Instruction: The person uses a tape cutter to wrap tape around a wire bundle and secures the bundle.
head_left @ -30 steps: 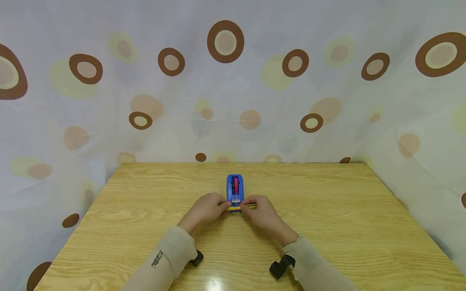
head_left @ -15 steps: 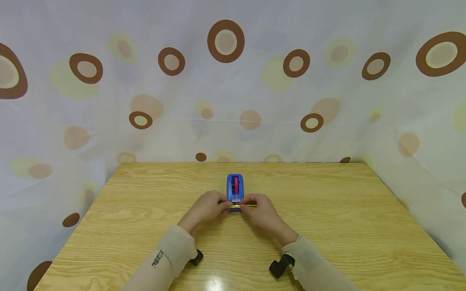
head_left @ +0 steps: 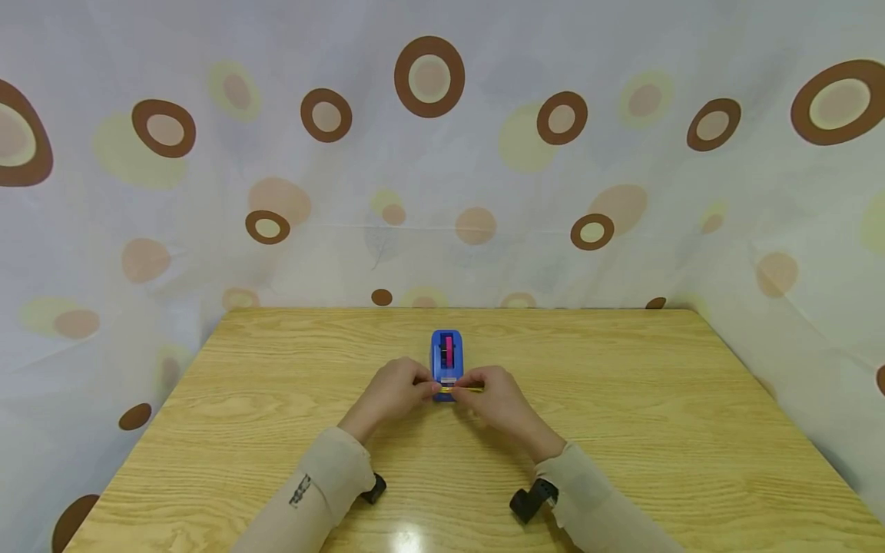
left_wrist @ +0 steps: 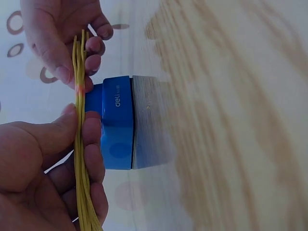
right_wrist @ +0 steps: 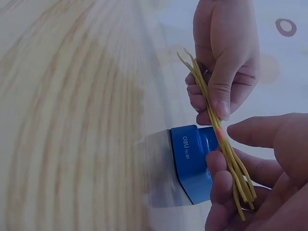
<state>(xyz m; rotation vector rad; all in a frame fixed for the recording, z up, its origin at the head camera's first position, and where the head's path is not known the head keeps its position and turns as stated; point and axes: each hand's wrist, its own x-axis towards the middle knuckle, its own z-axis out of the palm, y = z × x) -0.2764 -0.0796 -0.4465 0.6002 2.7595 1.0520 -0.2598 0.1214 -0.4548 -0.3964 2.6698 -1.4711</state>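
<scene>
- Two hands of yours hold one yellow bundle (left_wrist: 82, 159) of thin strands, which lies across from one hand to the other.
- Your left hand (head_left: 396, 392) grasps it: the thumb presses from one side and the curled fingers support from the other.
- Your right hand (head_left: 499, 399) grasps it also, with its fingers curled below the strands; its thumb tip is at the bundle, but whether it presses there I cannot tell.
- Between your two thumbs you have a small pink-red band (right_wrist: 220, 134) on the bundle. The strands lie close together at this band, and toward the ends they spread a little.
- Just beyond your fingers stands the blue tape dispenser (left_wrist: 118, 122), with "deli" written on its near end. In the head view, the bundle passes across this near end; whether they touch, you cannot see clearly.
- Inside the dispenser, toward its far end, you can see a pink roll (head_left: 449, 352).
- At each of your wrists there is a black device (head_left: 532, 499), next to the cuff of a pale sleeve (head_left: 601, 499).
- Under all this is your wood-grain bench (head_left: 622, 384), and behind it a pale cloth (head_left: 484, 177) with brown rings and soft-coloured spots.
</scene>
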